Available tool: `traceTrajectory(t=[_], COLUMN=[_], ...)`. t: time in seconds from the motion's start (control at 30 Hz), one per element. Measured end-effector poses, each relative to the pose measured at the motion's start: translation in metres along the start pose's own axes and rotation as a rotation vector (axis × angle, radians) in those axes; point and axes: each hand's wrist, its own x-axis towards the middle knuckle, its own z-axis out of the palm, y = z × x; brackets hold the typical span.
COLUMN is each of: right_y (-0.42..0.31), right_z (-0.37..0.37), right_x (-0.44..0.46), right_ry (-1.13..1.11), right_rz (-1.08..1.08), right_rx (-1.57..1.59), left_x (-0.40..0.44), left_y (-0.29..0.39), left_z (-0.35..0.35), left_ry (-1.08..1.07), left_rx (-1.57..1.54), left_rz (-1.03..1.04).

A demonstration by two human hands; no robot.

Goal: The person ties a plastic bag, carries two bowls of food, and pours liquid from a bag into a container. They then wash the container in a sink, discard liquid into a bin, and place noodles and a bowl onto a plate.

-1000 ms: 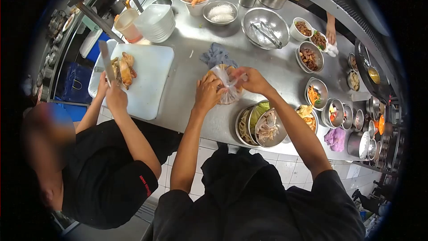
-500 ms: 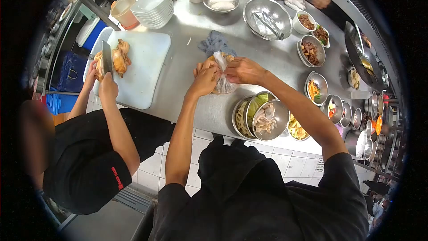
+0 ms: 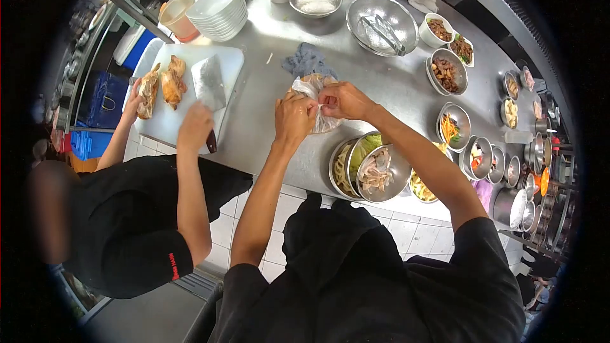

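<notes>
A clear plastic bag [image 3: 327,123] with brownish contents lies on the steel counter, its gathered top between my two hands. My left hand [image 3: 295,116] pinches the bag's neck from the left, fingers curled in. From the right, my right hand [image 3: 346,100] grips the twisted plastic close to the left fingertips. Part of the bag and its contents is hidden under my hands. A crumpled grey-blue cloth [image 3: 309,62] touches the area just behind the bag. Nearer me stands a steel bowl of pale sliced meat [image 3: 376,174], overlapping a bowl with green leaves [image 3: 364,151].
On the left, a co-worker's hand [image 3: 196,128] is over a white cutting board [image 3: 181,128] with a cleaver [image 3: 210,82] and cooked poultry pieces [image 3: 172,86]. A colander with tongs [image 3: 365,11] and meat bowls [image 3: 445,70] stand at the back right.
My hands have drawn closer together at the bag's neck, and its top looks more bunched. The co-worker's cleaver has gone from the poultry to lying flat on the board's right side.
</notes>
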Motion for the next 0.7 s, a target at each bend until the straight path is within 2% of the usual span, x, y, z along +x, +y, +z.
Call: traceTrajectory(t=[0.13,0.27,0.33,0.43,0.5,0.57,0.63,0.7], right_y=[0.004,0.007,0.011,0.017,0.022,0.023,0.019,0.018], right_z=[0.001,-0.001,-0.003,-0.006,-0.008,-0.013,-0.017,-0.017], right_x=[-0.004,-0.005,-0.007,-0.002,0.002,0.004,0.005,0.007], right_ry=[0.043,0.04,0.041,0.003,-0.04,-0.082,-0.131,-0.143], right_rz=[0.013,0.037,0.025,-0.109,-0.302,-0.315,-0.323,-0.365], right_rx=[0.093,0.143,0.162,0.078,0.011,0.018,0.028,0.028], left_x=[0.01,0.019,0.02,0.018,0.018,0.022,0.022,0.022], left_y=[0.007,0.002,0.005,0.007,0.015,0.014,0.01,0.009], left_z=[0.001,0.008,0.002,0.007,0.008,0.007,0.009,0.008], left_ry=[-0.037,-0.114,-0.229,-0.17,-0.203,-0.23,-0.218,-0.213], left_rx=[0.095,0.034,-0.097,-0.093,-0.025,0.041,0.043,0.029], left_rz=[0.069,0.041,-0.145,-0.074,-0.067,-0.059,0.064,0.058])
